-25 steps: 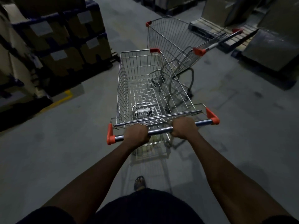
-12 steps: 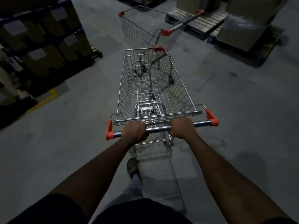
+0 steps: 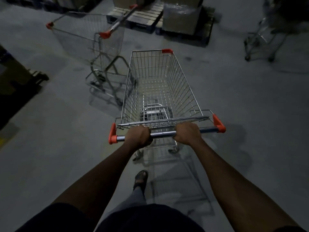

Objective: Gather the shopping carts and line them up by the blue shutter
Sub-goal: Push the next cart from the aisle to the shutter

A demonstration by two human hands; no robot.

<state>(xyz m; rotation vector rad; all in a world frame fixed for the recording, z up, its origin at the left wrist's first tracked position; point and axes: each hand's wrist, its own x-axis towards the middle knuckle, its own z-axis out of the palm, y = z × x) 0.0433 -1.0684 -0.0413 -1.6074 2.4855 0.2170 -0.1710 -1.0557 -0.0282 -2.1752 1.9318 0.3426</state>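
- Dark bulky stack (image 3: 16, 77) sits at the far L edge on the grey floor (image 3: 58, 131); too dim to tell what's in it.
- Cart no. 2 (image 3: 87, 41) stands upper L: wire basket empty, upright, orange caps on both ends of its handle. The handle end points twd the back of the room. Its lower frame is just beside the front-L side of your cart; can't tell if they touch.
- Wooden pallet (image 3: 145, 15) lies top centre, behind cart no. 2's handle.
- Your cart (image 3: 160, 84) is mid-frame, upright, nose pointing away from you. Basket is empty, w/ the seat flap folded at the rear and an orange cap on the front-R corner.
- L hand (image 3: 138, 135) is clenched round the handle bar (image 3: 163, 134), L of centre, knuckles up.
- Your foot (image 3: 141, 177) in a sandal is on the floor behind the cart, btwn your forearms.
- R hand (image 3: 187, 133) grasps the same bar, R of centre, also knuckles up. Bare bar shows btwn the two fists and out to the orange end caps.
- Wrapped box (image 3: 181, 17) sits top centre-R on a dark pallet, just R of the wooden one and well beyond your cart's nose.
- Third cart (image 3: 259, 39) is top R, blurred; only the legs, wheels and some wire show. It's well apart from your cart.
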